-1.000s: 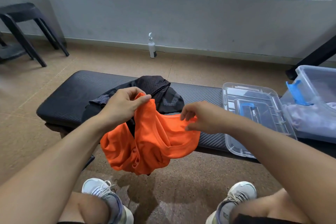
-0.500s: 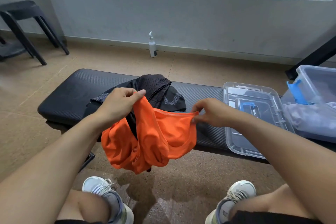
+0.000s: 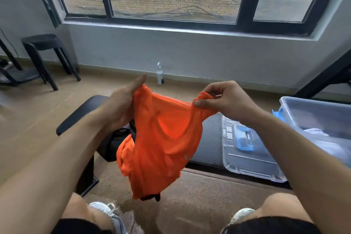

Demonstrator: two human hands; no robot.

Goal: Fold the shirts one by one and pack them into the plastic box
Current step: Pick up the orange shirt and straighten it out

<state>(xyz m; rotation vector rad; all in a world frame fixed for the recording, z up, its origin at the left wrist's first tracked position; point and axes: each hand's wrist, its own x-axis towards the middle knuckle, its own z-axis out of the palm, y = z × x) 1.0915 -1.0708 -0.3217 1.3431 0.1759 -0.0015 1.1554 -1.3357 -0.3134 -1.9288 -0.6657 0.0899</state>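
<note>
An orange shirt (image 3: 161, 144) hangs in the air in front of me, held by its top edge. My left hand (image 3: 121, 106) grips its left corner and my right hand (image 3: 222, 99) pinches its right corner. The shirt dangles crumpled over the black bench (image 3: 209, 138). A dark shirt (image 3: 123, 133) lies on the bench, mostly hidden behind the orange one. The clear plastic box (image 3: 315, 112) stands at the right with pale clothes inside. Its clear lid (image 3: 250, 159) with blue clips lies flat on the bench beside it.
A white pump bottle (image 3: 160, 74) stands on the floor by the wall. Black stools (image 3: 43, 55) are at the far left. A black frame leg (image 3: 326, 74) slants at the right. My knees and shoes are at the bottom of the view.
Both hands have lifted the orange shirt higher and spread it wider apart. The view has tilted up, showing the window.
</note>
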